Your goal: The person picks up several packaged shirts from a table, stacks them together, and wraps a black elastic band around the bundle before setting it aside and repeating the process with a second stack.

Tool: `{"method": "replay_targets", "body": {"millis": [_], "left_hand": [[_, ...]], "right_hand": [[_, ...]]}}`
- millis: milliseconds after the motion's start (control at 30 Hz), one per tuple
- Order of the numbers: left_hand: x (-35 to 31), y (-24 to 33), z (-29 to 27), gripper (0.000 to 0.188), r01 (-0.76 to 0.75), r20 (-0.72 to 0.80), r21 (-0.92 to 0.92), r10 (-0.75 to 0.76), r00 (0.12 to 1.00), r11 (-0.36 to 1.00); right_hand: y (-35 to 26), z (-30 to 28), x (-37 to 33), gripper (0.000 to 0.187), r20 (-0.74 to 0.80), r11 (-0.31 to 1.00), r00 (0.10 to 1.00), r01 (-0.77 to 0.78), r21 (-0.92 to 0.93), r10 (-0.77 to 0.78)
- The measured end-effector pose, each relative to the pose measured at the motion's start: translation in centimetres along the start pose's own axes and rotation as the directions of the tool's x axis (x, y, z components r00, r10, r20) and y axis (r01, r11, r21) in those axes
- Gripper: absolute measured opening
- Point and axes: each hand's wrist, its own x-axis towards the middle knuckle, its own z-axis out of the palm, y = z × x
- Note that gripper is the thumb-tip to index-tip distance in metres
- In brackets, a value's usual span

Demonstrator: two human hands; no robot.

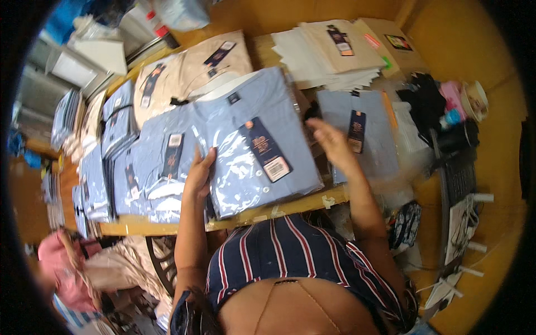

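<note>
A folded light-blue shirt [231, 162] in a clear glossy bag lies tilted at the table's front edge, with a dark hang tag [265, 149] on its front. My left hand [199, 173] grips its left edge, thumb on top. To the right of the bag, my right hand [336, 146] is raised with its fingers apart and holds nothing. Beneath that hand is another bagged blue shirt [375, 125], also with a dark tag. More bagged blue shirts [153, 137] lie to the left, partly covered by the gripped one.
Bagged beige shirts [234, 64] lie behind, and a beige stack [352, 56] with white sheets stands far right. Folded stacks [117, 120] line the left. A red-capped bottle [162, 30] stands at the back. Black cloth [424, 97] lies right. Someone in pink [64, 268] is at lower left.
</note>
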Motion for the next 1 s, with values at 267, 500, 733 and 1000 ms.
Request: {"method": "replay_targets", "body": {"millis": [267, 500, 733, 1000], "left_hand": [[0.9, -0.2, 0.0, 0.065, -0.089, -0.008, 0.138, 0.091, 0.996, 0.986], [3.3, 3.8, -2.2, 0.034, -0.145, -0.036, 0.836, 0.318, 0.947, 0.529], [13.7, 4.6, -5.2, 0.029, -0.326, 0.539, 0.831, 0.51, 0.67, -0.45], [9.6, 8.6, -5.3, 0.012, -0.435, 0.635, 0.711, 0.24, 0.735, -0.552]], "right_hand": [[2.5, -1.3, 5.1, 0.015, 0.006, 0.702, 0.946, 0.245, -0.669, -0.323], [3.5, -2.5, 5.3, 0.039, 0.185, 0.721, 0.96, 0.279, -0.634, -0.209], [3.1, -2.0, 6.0, 0.022, 0.2, 0.632, 0.933, 0.35, -0.692, -0.298], [-0.1, -5.2, 4.9, 0.015, 0.131, 0.789, 0.991, 0.065, -0.61, 0.019]]}}
